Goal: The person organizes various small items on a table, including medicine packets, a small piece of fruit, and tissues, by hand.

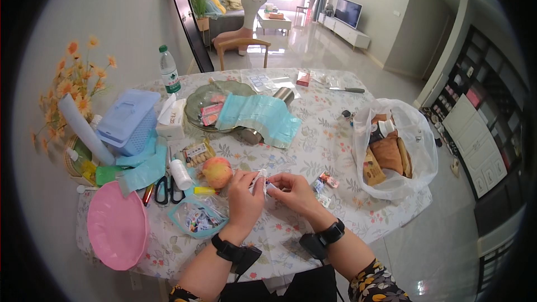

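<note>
Above the near part of the table, my left hand (244,195) pinches a small crumpled white piece (261,175), perhaps plastic or paper. My right hand (297,193) meets it from the right, fingertips on a small white item (271,186) with a dark bluish spot; fingers partly hide both. Left of my left hand lies a teal-edged clear zip pouch (200,220) holding several small printed pieces. A pomegranate (217,173) and a yellow item (204,191) sit beyond the pouch. Small printed packets (325,181) lie just beyond my right hand.
Black-handled scissors (168,192), a white bottle (181,175) and a pink tray (118,228) are at left. Farther back stand a green glass dish (194,107) and a water bottle (170,71). A filled plastic bag (421,151) sits right; a knife (352,90) lies behind.
</note>
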Demonstrator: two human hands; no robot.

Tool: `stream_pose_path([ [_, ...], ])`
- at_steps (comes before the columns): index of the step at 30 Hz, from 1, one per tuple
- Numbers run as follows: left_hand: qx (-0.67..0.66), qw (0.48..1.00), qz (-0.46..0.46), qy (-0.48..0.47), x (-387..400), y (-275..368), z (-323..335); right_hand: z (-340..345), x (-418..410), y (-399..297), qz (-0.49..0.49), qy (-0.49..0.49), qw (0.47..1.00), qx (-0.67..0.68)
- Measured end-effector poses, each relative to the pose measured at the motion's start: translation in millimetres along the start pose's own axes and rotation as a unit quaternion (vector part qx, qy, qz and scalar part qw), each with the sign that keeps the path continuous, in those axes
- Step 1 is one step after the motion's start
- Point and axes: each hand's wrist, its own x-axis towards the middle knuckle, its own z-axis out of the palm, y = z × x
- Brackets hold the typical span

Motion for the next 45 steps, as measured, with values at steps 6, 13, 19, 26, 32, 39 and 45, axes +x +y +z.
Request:
stream_pose_path([
  [6,0.008,1.0,-0.015,-0.007,-1,-2,-1,2,-1,-1,-0.02,0.016,0.999,0.037],
  [13,-0.047,0.999,0.02,0.017,-1,13,-4,-5,2,2,0.008,0.075,0.995,0.059],
  [19,-0.024,1.0,0.012,-0.017,-2,6,0,0,0,0,0.039,-0.035,0.996,0.069],
  [26,0.015,1.0,-0.021,0.014,-3,-1,0,1,-2,-2,0.062,-0.006,0.988,0.143],
  [32,-0.011,0.996,0.076,0.054,0,13,-5,-2,-1,-2,-0.029,0.122,0.987,-0.097],
  [39,-0.032,0.997,0.047,-0.049,-2,19,-3,4,-3,-2,-0.027,0.092,0.981,-0.167],
  [45,0.015,0.999,0.04,-0.011,-2,8,-3,4,-2,2,-0.027,0.122,0.987,-0.105],
])
